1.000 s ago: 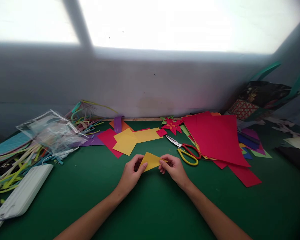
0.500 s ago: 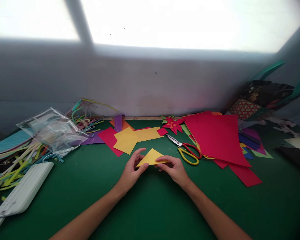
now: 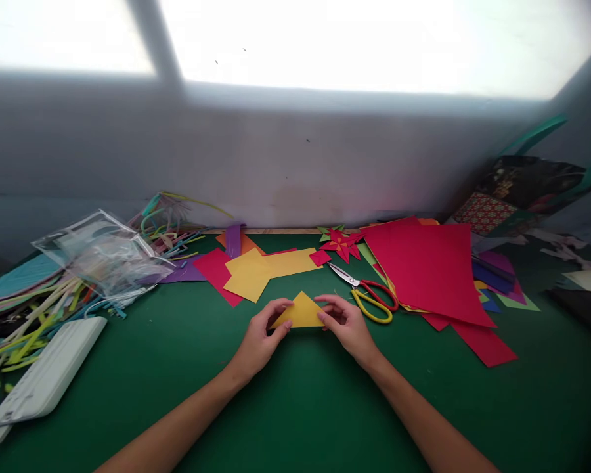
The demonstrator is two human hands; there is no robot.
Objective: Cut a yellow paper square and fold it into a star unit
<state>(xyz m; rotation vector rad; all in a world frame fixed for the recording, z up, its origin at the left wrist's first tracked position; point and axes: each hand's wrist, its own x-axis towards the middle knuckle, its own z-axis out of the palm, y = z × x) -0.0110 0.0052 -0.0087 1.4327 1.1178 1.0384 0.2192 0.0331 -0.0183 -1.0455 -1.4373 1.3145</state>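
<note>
The left hand (image 3: 259, 335) and right hand (image 3: 349, 326) pinch opposite corners of the yellow paper triangle (image 3: 303, 312), seemingly to keep it steady, its apex pointing toward the wall (image 3: 236, 157) and its long edge running side to side over the worktop (image 3: 295, 401), scissors (image 3: 367, 289) lying beyond.

Your paper triangle (image 3: 301, 312), mid-frame, is yellow; your table (image 3: 300, 407) is green. Your scissors (image 3: 355, 284) are silver, red and yellow. At right, your bag (image 3: 486, 213) is partly red with pale spots.
</note>
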